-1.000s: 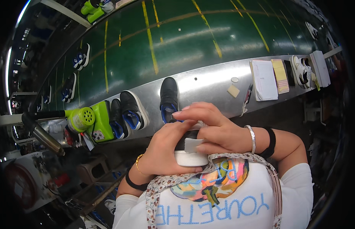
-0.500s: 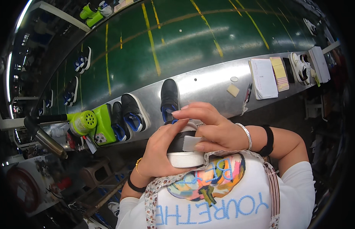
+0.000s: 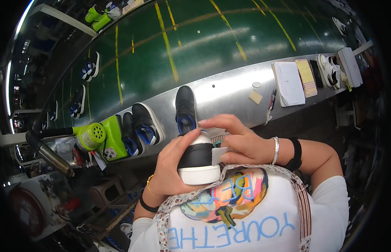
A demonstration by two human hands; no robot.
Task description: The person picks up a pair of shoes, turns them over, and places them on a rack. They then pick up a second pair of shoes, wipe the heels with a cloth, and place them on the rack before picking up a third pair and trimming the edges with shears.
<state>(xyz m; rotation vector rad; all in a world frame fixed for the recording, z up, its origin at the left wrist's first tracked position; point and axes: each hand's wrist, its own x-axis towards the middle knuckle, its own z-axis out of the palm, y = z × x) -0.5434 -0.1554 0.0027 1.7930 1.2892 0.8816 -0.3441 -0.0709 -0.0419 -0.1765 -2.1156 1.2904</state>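
Close to my apron I hold a sneaker (image 3: 195, 156) with a black panel, a white top edge and a thick white sole. My left hand (image 3: 166, 166) is wrapped around its left side, thumb along the upper. In my right hand (image 3: 246, 145) a small light-grey pad (image 3: 219, 155) is pinched between thumb and fingers, touching the right side of the black panel. The right index finger reaches over the far end of the sneaker. Just beyond it, a black sneaker with blue lining (image 3: 185, 107) rests on the metal ledge.
Two more black sneakers (image 3: 146, 124) stand left on the ledge beside a green blower-like tool (image 3: 113, 136). To the right lie a yellowish square pad (image 3: 255, 97), a pen (image 3: 272, 101), a notebook (image 3: 288, 84) and white shoes (image 3: 329, 71). Beyond runs a green belt (image 3: 195, 46) carrying shoes at left.
The grey pad and my right fingers have shifted right across the sneaker, uncovering more of its black panel. The held sneaker has moved slightly left with my left hand.
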